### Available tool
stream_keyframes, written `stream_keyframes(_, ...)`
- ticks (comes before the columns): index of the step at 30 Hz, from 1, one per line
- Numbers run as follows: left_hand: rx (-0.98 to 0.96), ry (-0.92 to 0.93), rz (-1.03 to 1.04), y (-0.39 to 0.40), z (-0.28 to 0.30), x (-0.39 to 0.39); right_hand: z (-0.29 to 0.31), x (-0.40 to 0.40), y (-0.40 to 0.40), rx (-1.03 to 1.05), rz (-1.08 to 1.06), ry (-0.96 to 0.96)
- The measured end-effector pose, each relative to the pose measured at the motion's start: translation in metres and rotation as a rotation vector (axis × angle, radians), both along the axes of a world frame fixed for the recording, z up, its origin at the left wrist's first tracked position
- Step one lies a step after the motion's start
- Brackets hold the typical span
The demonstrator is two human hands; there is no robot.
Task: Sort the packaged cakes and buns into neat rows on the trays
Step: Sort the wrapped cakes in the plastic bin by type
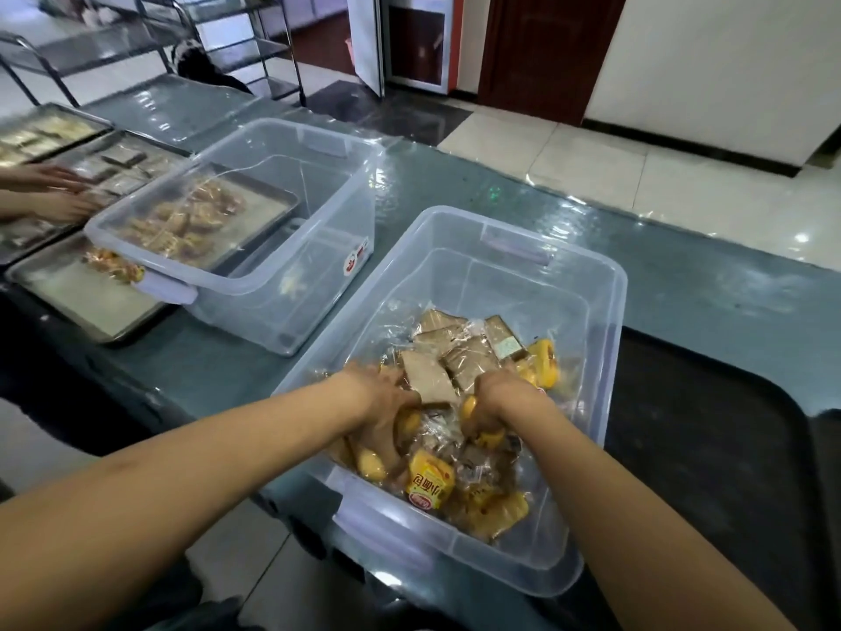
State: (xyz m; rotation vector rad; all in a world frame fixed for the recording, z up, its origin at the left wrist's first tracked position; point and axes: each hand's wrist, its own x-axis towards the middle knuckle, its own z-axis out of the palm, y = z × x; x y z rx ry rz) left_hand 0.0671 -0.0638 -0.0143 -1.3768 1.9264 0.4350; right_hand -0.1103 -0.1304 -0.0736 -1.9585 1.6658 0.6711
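Packaged brown cakes (439,352) and yellow-wrapped buns (430,485) are still lying mixed in the near clear plastic bin (605,284). Left hand (387,403) and right hand (493,403) are both digging in, each gripping yellow buns. Metal trays (86,307) at left are sitting partly filled; most sorting looks undone.

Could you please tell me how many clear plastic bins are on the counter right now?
2: the near bin, where both hands are among packaged cakes and buns, and the far bin to its left, tilted over the trays.
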Motion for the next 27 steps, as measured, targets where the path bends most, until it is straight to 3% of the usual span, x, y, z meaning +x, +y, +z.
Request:
stream_keyframes(7, -0.026, 0.088, 0.033, 0.000, 0.009, -0.004, 0.018, 0.005, -0.008, -0.087, -0.090, -0.006)
stream_keyframes(11, -0.086, 0.132, 0.037, 0.009, 0.001, -0.006, 0.023, -0.004, -0.021, -0.030, -0.077, 0.093)
stream_keyframes(16, 0.070, 0.099, 0.140, 0.014, 0.008, -0.006, 0.029, -0.009, -0.019, 0.109, -0.062, 0.025)
stream_keyframes(20, 0.154, 0.045, 0.122, 0.016, 0.011, -0.016, 0.022, -0.004, -0.012, 0.074, -0.011, 0.061)
stream_keyframes(24, 0.186, 0.161, 0.191, 0.016, 0.009, -0.009, 0.021, -0.004, -0.015, 0.046, -0.040, 0.059)
stream_keyframes(27, 0.087, 0.223, 0.153, 0.016, 0.013, -0.006, 0.021, -0.002, -0.018, -0.005, -0.027, 0.048)
